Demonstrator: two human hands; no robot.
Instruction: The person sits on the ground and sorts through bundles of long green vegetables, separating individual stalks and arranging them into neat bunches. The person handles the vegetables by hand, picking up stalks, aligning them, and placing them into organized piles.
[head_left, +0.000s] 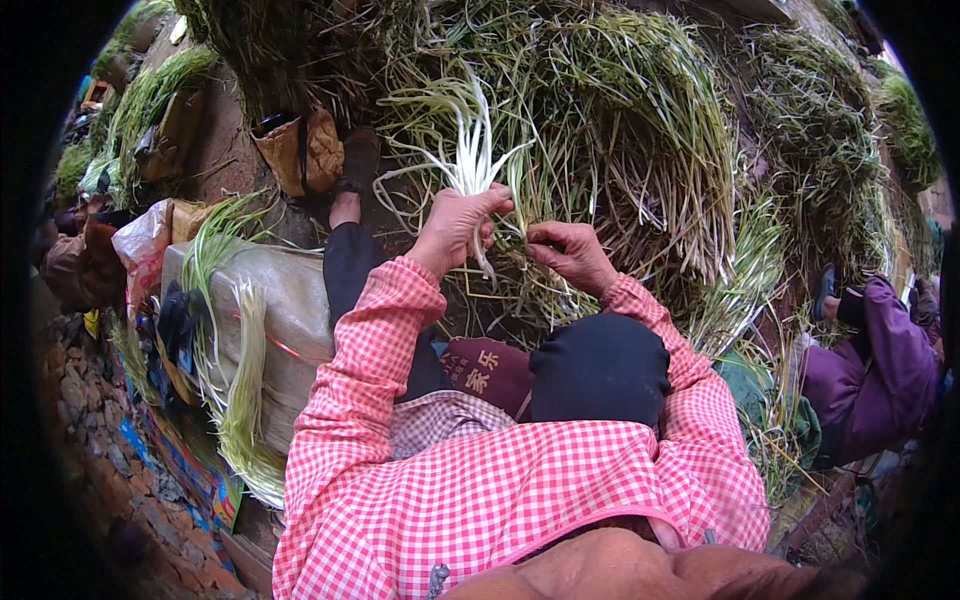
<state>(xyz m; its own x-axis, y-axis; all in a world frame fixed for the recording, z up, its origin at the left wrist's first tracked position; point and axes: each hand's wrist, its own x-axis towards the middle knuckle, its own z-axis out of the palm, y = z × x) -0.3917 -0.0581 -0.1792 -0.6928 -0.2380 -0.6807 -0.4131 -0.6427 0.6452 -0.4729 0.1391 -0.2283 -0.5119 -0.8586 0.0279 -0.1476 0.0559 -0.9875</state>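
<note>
My left hand (459, 226) grips a fanned bunch of peeled-looking white stalks (472, 154), with their pale green leaves pointing away from me and white ends hanging below my fist. Just to its right, my right hand (571, 253) pinches a thin green stalk (523, 202) near its lower end between thumb and fingers. Beyond both hands spreads a large heap of long-leaved green stalks (667, 97), with brownish, unpeeled-looking stem ends turned toward me on the right. Loose leaves and husks cover the ground beneath my hands.
At my left stands a plastic-wrapped block (292, 292) with a bundle of pale stalks (251, 360) on it and a red strip (277, 337). A brown wrapped container (304, 154) stands by my foot. Another person in purple (870, 375) sits at right, near more heaps (814, 127).
</note>
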